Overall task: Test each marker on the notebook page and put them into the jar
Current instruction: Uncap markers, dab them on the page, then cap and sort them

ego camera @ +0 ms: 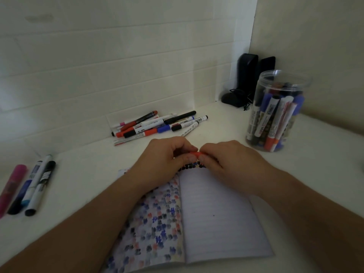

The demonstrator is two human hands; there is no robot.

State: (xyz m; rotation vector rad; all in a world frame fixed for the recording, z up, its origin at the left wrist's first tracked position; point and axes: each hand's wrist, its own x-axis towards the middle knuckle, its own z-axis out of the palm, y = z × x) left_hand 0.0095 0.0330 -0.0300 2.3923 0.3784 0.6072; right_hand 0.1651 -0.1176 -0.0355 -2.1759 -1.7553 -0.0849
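Observation:
An open notebook (216, 219) lies on the white desk in front of me; its left page is covered in coloured marks and its right page is lined with a row of marks along the top. Over the top edge of the notebook, my left hand (167, 154) and my right hand (226, 156) meet and both pinch a small red marker (196, 153), mostly hidden by my fingers. A clear plastic jar (275, 113) holding several markers stands open at the right. A pile of loose markers (157, 125) lies against the back wall.
Three markers, one pink (11, 188) and two dark (37, 186), lie at the left of the desk. Black objects (248, 79) with a cord stand in the back corner behind the jar. Walls close the desk at the back and right.

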